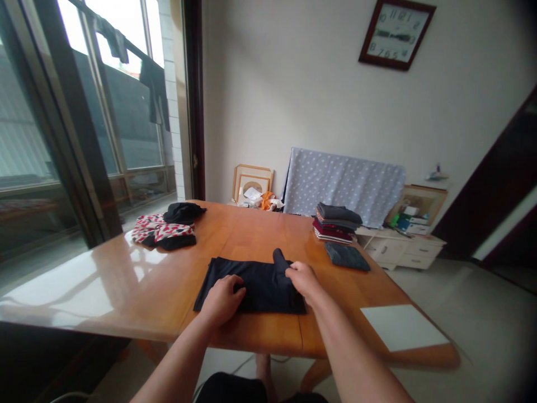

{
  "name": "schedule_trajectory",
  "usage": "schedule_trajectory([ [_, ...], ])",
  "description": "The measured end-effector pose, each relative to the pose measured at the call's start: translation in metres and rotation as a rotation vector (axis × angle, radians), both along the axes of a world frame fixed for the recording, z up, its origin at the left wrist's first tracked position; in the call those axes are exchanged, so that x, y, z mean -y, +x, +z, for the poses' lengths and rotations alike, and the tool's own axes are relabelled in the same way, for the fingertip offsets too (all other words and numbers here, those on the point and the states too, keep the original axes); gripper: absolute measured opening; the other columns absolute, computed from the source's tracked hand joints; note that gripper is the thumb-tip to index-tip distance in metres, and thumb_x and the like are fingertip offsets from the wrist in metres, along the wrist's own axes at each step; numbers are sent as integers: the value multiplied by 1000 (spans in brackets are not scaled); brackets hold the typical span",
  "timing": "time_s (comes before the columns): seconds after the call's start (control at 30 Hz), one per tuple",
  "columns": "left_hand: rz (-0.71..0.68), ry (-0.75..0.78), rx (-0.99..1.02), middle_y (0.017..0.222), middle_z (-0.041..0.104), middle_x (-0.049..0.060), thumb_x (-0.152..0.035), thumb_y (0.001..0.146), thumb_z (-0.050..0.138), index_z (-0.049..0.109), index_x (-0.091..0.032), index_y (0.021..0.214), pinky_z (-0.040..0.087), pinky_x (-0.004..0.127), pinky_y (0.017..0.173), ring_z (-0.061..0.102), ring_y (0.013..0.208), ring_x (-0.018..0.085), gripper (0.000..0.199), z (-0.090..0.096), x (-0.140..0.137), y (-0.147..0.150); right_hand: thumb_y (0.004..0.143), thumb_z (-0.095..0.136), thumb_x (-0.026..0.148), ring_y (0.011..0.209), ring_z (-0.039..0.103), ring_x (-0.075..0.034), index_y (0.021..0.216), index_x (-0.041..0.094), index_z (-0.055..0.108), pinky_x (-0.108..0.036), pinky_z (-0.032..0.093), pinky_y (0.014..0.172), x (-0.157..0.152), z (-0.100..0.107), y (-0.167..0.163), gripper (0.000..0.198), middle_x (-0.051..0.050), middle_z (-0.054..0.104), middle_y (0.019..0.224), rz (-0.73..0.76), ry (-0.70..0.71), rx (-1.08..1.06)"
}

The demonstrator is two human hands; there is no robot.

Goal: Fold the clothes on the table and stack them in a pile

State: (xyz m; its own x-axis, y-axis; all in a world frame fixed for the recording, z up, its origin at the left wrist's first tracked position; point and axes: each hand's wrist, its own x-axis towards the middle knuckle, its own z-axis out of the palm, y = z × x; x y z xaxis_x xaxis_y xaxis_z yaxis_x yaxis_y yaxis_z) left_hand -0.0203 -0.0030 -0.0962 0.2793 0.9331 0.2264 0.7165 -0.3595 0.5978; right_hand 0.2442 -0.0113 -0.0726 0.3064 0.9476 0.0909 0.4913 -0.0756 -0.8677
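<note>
A dark navy folded garment (pixel 260 288) lies flat on the wooden table in front of me, its exact kind unclear. On its left half rests my left hand (pixel 224 296), fingers slightly bent and thumb apart, pressing on the cloth without gripping it. My right hand (pixel 301 280) is closed on the garment's right end, where a fold of cloth stands raised above the rest. The fingertips of this hand are partly hidden by the fabric.
Folded clothes (pixel 338 221) are stacked at the table's back right, with a dark folded garment (pixel 347 256) before them. A patterned red, white and black garment (pixel 165 230) and black cloth (pixel 183 212) lie back left. A white sheet (pixel 403 327) lies near the right edge of the table (pixel 142 296).
</note>
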Motion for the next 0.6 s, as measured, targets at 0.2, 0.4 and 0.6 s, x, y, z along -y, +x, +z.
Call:
schedule_trajectory([
  [0.2,27,2,-95,111,70,9,-38,88,56,69,-21,105,45,33,88,63,104,26,27,4,-4,7,66,59,33,52,49,-12,73,21,55,-22,34,49,31,-7,100,15,5,55,59,-120,-122,-362],
  [0.4,138,1,-235,113,70,9,-44,88,55,69,-24,103,43,42,89,61,109,32,28,19,5,28,71,57,30,53,53,-13,75,20,57,-21,36,49,49,-33,155,11,0,59,62,-339,-139,-180],
  [0.6,28,-14,63,98,73,9,-31,87,55,70,-20,99,45,33,81,65,96,25,22,16,0,74,83,55,36,74,64,-19,78,21,66,-26,41,64,41,-25,138,19,-4,70,77,-346,22,321],
])
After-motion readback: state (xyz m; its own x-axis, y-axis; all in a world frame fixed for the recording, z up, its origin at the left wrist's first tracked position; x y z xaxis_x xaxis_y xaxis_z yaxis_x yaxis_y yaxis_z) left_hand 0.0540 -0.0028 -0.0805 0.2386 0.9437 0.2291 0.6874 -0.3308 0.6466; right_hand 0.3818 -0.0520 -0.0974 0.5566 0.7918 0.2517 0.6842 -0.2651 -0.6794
